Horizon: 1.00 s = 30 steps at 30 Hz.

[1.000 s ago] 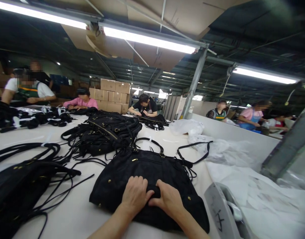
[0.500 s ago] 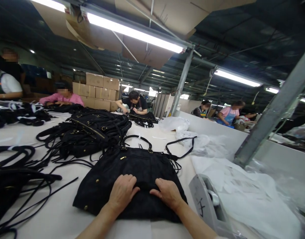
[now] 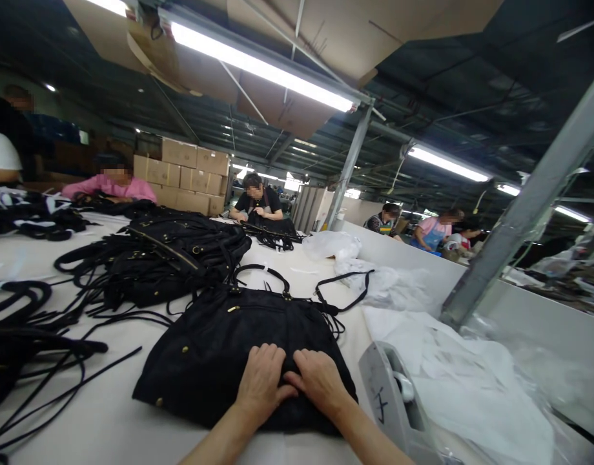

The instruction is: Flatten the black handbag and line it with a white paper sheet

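- Head view: a black bag (image 3: 214, 368) lies on the table (image 3: 98, 433), lower centre of the frame;
- left hand (image 3: 262, 381) and right hand (image 3: 321, 381) rest on it, half-curled; whether either grip pinches it, I can't tell;
- piled bags (image 3: 181, 242) sit left of centre.

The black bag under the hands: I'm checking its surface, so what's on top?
The left hand and right hand are on the black bag, toward its near edge. What lies beneath them is covered, and the bag's inside cannot be seen.
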Each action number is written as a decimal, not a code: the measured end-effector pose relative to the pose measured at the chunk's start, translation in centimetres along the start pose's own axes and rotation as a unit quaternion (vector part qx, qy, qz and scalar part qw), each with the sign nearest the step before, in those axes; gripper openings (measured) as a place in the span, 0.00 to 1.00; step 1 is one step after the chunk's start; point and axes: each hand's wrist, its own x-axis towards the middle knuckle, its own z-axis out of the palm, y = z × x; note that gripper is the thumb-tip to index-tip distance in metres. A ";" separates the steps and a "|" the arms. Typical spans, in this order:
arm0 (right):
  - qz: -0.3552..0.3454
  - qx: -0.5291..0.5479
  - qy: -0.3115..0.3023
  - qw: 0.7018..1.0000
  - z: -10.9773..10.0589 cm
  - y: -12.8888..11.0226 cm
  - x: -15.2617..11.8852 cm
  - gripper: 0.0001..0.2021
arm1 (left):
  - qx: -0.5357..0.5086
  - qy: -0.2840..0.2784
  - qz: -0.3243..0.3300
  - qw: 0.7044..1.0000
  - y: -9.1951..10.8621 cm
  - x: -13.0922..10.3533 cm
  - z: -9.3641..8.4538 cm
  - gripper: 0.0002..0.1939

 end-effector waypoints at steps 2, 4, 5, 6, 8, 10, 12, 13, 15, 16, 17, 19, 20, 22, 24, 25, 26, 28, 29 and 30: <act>-0.024 0.022 -0.022 0.999 -1.5 0.3 -0.2 0.07 | -0.001 0.011 0.006 1.000 -0.4 -0.2 0.4 0.24; -0.050 0.054 -0.055 0.996 -3.0 1.4 -0.6 0.10 | -0.006 0.010 0.003 1.000 -0.5 -0.2 0.3 0.24; -0.053 0.063 -0.077 0.994 -3.6 2.2 -0.7 0.13 | -0.009 0.007 0.000 1.000 -0.5 -0.2 0.2 0.24; -0.047 0.066 -0.101 0.992 -4.1 3.1 -0.8 0.16 | -0.012 0.007 -0.004 1.000 -0.4 -0.2 0.1 0.24; -0.027 0.054 -0.146 0.987 -4.8 4.7 -0.7 0.17 | -0.016 0.015 -0.006 1.000 -0.2 -0.1 -0.2 0.24; -0.016 0.029 -0.164 0.986 -5.0 5.7 -0.4 0.17 | -0.014 0.020 -0.001 1.000 0.1 -0.1 -0.4 0.23; -0.008 0.007 -0.161 0.987 -4.8 5.9 -0.3 0.16 | 0.003 0.019 0.018 1.000 0.3 -0.2 -0.6 0.21; -0.001 -0.005 -0.157 0.988 -4.6 5.8 -0.5 0.15 | 0.016 0.019 0.034 0.999 0.4 -0.2 -0.7 0.20; 0.008 -0.026 -0.141 0.990 -4.1 5.3 -1.4 0.09 | 0.041 0.023 0.071 0.996 0.5 -0.3 -0.9 0.18; 0.011 -0.034 -0.136 0.990 -3.8 5.0 -2.1 0.06 | 0.050 0.027 0.088 0.994 0.6 -0.3 -1.0 0.17; 0.006 -0.042 -0.124 0.991 -3.4 4.7 -3.0 0.05 | 0.055 0.031 0.103 0.993 0.6 -0.4 -1.1 0.16; -0.038 -0.068 -0.049 0.996 -2.4 4.2 -5.0 0.09 | 0.058 0.044 0.127 0.989 0.5 -0.4 -1.1 0.16; -0.074 -0.082 0.020 0.994 -1.8 4.0 -5.9 0.11 | 0.059 0.054 0.140 0.987 0.5 -0.4 -1.1 0.16; -0.143 -0.107 0.181 0.967 -0.5 3.8 -7.5 0.15 | 0.065 0.084 0.164 0.981 0.4 -0.5 -0.9 0.15; -0.165 -0.115 0.293 0.935 0.7 3.6 -8.5 0.18 | 0.072 0.109 0.187 0.974 0.5 -0.9 -0.7 0.13; -0.161 -0.113 0.317 0.928 1.2 3.5 -8.9 0.21 | 0.075 0.117 0.198 0.970 0.5 -1.1 -0.6 0.13; -0.157 -0.111 0.331 0.924 1.6 3.4 -9.2 0.22 | 0.078 0.123 0.212 0.966 0.5 -1.4 -0.6 0.13; -0.150 -0.106 0.347 0.920 2.3 3.3 -9.8 0.23 | 0.079 0.137 0.247 0.956 0.5 -2.1 -0.6 0.12; -0.149 -0.104 0.353 0.918 2.5 3.3 -10.0 0.23 | 0.077 0.144 0.267 0.950 0.5 -2.4 -0.7 0.12; -0.148 -0.103 0.359 0.916 2.7 3.4 -10.3 0.22 | 0.075 0.149 0.285 0.944 0.5 -2.7 -0.8 0.11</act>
